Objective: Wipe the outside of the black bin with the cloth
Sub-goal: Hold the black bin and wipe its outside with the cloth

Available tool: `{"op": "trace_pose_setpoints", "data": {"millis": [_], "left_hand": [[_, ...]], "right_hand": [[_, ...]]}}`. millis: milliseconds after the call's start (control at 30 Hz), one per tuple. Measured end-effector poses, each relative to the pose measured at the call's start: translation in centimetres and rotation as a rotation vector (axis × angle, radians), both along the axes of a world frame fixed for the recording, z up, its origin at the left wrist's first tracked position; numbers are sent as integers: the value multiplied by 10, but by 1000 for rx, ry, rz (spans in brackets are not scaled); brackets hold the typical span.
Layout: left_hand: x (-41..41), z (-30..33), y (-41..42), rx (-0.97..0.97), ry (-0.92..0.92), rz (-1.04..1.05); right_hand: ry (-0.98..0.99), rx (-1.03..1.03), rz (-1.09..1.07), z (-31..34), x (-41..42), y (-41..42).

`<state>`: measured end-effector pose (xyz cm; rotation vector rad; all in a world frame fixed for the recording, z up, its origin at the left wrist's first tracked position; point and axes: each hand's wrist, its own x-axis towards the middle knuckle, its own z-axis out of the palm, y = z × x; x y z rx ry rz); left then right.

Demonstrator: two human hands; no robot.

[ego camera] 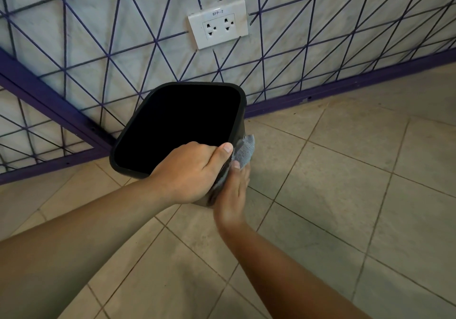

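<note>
Above the tiled floor (345,195), close to the wall (98,34) with its socket (218,23), the black bin (177,126) hangs tilted, mouth toward the camera. Left hand (190,173) is clamped over its near rim corner, thumb along the edge. Right hand (233,195) presses the grey cloth (244,151) flat-fingered against the bin's right outer side, with bare floor rightward.

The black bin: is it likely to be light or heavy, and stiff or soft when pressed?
Probably light: the left hand alone holds the bin tilted above the floor by its rim. Probably fairly stiff: the rim keeps its shape under that grip, and the wall shows no dent where the right hand presses the cloth.
</note>
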<state>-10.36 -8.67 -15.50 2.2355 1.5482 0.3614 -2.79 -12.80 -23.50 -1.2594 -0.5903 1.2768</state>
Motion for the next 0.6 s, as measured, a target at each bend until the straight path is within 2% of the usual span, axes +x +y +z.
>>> {"op": "trace_pose_setpoints", "data": {"millis": [100,200,333,500,600], "left_hand": [[1,1,-1,2,1,-4],[2,4,-1,-35,20,-13],[4,4,0,18,91,-53],[3,5,-3,11,98,-58],[2,10,-4,-87,127,-42]], "right_hand": [[101,-94,8,2,3,10],[62,-13,22,13,-9,-5],[-61,47,6,-8,-10,-15],[71,-190,39,-34,7,-6],[103,-306,19,-43,24,-9]]}}
